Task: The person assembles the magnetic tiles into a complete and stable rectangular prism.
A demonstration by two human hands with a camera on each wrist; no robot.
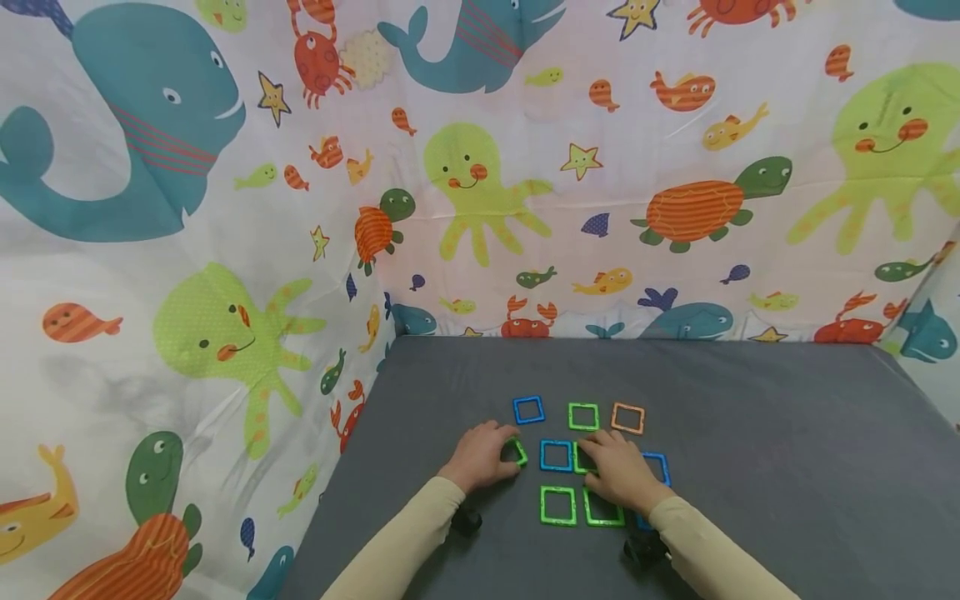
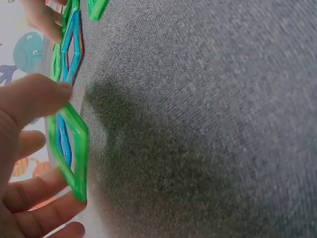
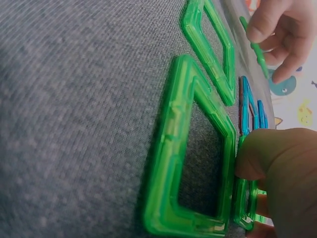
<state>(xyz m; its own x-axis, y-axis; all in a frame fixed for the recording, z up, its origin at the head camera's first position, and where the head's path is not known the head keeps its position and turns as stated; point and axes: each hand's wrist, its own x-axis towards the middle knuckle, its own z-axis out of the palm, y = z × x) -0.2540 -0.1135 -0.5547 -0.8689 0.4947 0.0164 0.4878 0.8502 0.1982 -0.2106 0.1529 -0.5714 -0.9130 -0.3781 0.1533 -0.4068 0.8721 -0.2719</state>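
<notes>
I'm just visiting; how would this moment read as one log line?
left hand: holds green frame | right hand: holds middle-row green frame | orange frame: on grey table

2 plain, cream-coloured long sleeves are worn, along with 2 small, black wrist-mounted devices.

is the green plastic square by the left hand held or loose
Held: the left hand grips the green plastic square between thumb and fingers.
</notes>
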